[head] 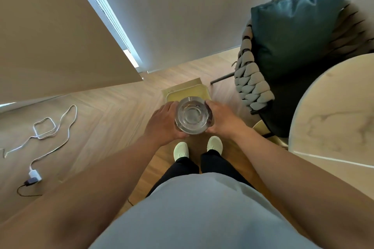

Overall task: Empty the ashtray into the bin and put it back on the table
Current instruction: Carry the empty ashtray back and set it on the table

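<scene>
A round clear glass ashtray (192, 115) is held level in front of me, above my feet. My left hand (162, 121) grips its left rim and my right hand (221, 120) grips its right rim. The bowl looks see-through, and no ash or butts show inside. Just beyond the ashtray, on the wooden floor, stands a pale yellow square bin (188, 90); its near part is hidden behind the ashtray and my hands. A round white marble table (334, 119) is at the right edge.
A woven grey chair (253, 79) with a teal cushion (293, 24) stands between the bin and the table. White cable (52, 127) and a plug adapter (33, 176) lie on the floor at left. A beige panel (50, 36) rises at upper left.
</scene>
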{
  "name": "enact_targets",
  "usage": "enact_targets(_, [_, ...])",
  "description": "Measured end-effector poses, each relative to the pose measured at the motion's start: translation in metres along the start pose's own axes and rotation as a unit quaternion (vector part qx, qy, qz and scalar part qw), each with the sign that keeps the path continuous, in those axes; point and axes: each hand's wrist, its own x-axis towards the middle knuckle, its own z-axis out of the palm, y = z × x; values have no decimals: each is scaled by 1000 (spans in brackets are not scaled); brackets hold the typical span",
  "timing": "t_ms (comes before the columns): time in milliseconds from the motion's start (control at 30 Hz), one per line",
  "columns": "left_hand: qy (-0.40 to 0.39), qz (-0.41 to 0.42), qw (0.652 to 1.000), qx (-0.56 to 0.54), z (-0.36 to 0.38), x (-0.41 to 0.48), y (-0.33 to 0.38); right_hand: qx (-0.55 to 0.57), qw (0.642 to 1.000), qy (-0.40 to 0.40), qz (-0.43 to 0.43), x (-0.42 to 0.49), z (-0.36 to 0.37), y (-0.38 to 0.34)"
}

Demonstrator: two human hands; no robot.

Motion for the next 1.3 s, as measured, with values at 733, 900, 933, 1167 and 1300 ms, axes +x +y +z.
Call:
enact_targets(733, [-129,200,971,33,24,-22,83,89,965,188,159,-151,52,38])
enact_targets(900, [-180,260,947,61,54,-23,133,123,940,230,220,-208,65,67])
enact_targets(933, [-194,272,940,68,64,-26,147,133,932,239,237,-225,69,74])
enact_targets(1167, [-255,332,904,85,127,-62,218,196,894,290,280,-328,90,104])
enact_targets(1300, [-277,353,890,83,161,-94,249,219,877,311,295,-379,111,121])
